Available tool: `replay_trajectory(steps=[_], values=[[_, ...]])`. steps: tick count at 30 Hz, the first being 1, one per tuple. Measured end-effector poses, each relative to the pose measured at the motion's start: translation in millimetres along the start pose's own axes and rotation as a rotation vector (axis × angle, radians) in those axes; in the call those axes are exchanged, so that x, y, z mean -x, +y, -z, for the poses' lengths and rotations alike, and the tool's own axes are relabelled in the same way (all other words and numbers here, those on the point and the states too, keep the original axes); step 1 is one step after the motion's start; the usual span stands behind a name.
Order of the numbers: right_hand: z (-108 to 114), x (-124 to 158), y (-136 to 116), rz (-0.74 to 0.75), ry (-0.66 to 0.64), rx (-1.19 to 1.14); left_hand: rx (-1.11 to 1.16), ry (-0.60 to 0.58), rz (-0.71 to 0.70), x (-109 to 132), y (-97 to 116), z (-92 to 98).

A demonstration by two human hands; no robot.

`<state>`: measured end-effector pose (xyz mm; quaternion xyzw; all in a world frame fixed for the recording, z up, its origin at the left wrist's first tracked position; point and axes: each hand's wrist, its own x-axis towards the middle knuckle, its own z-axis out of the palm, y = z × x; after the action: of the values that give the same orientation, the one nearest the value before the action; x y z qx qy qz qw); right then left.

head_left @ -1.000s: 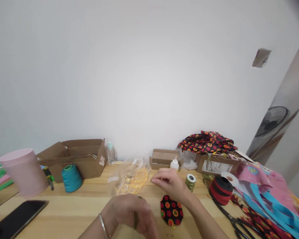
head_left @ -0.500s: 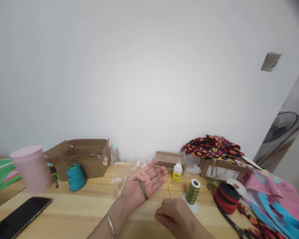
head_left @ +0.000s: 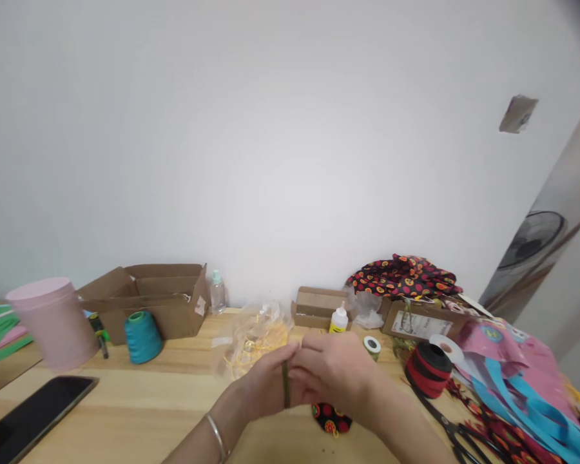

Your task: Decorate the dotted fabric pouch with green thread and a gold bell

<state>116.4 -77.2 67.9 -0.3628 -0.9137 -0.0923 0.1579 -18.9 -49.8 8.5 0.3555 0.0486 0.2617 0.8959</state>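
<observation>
My left hand (head_left: pixel 265 385) has olive-green thread (head_left: pixel 286 384) wound in a narrow band across its palm. Its thumb points up along the band, and its other fingers are mostly covered. My right hand (head_left: pixel 336 370) is curled over the left fingertips, the two hands touching. What its fingers pinch is largely out of sight, beside the thread band. Just beyond it stands the olive-green thread spool (head_left: pixel 372 347), partly covered by the hand. A dark patterned fabric piece (head_left: pixel 331 419) with a yellow bit lies below the hands.
Behind the hands are a plastic bag of yellow cord (head_left: pixel 258 341), a glue bottle (head_left: pixel 339 319) and a small cardboard box (head_left: pixel 319 306). Scissors (head_left: pixel 457 432) and a red-black ribbon roll (head_left: pixel 428 369) lie right. Left are a phone (head_left: pixel 33 419), teal thread cone (head_left: pixel 143 337) and pink canister (head_left: pixel 53 325).
My right hand has moved up and left onto my left hand's fingers. The left hand has turned from palm-up and spread to more sideways. The patterned fabric piece has come into view.
</observation>
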Motion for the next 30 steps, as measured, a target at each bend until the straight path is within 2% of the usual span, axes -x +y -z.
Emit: replay_trajectory(steps=[4, 8, 12, 18, 21, 23, 25, 27, 30], values=[[7, -11, 11, 0.003, -0.001, -0.068, -0.140, -0.082, 0.123, -1, -5, -6.4], [-3, -12, 18, 0.016, 0.023, -0.277, -0.265, -0.146, 0.184, -1, -4, -6.0], [-13, -8, 21, -0.053, 0.012, -0.484, -0.306, -0.161, 0.236, 0, -6, 0.7], [-30, -9, 25, -0.180, -0.059, -0.762, -0.274, -0.070, 0.272, -8, -22, 1.8], [-43, -5, 31, -0.260, -0.042, -0.944, -0.282, 0.013, 0.314, -9, -30, -3.2], [-50, 1, 35, -0.297, -0.009, -1.018, -0.253, 0.074, 0.252, -7, -31, -7.6], [-52, 10, 39, -0.319, 0.029, -1.039, -0.187, 0.070, 0.142, -2, -26, -12.2], [-48, 18, 43, -0.346, 0.082, -1.043, -0.086, -0.031, 0.042, 1, -17, -16.5], [-28, 24, 55, -0.378, 0.108, -0.972, 0.041, -0.194, -0.037, -3, 2, -23.1]])
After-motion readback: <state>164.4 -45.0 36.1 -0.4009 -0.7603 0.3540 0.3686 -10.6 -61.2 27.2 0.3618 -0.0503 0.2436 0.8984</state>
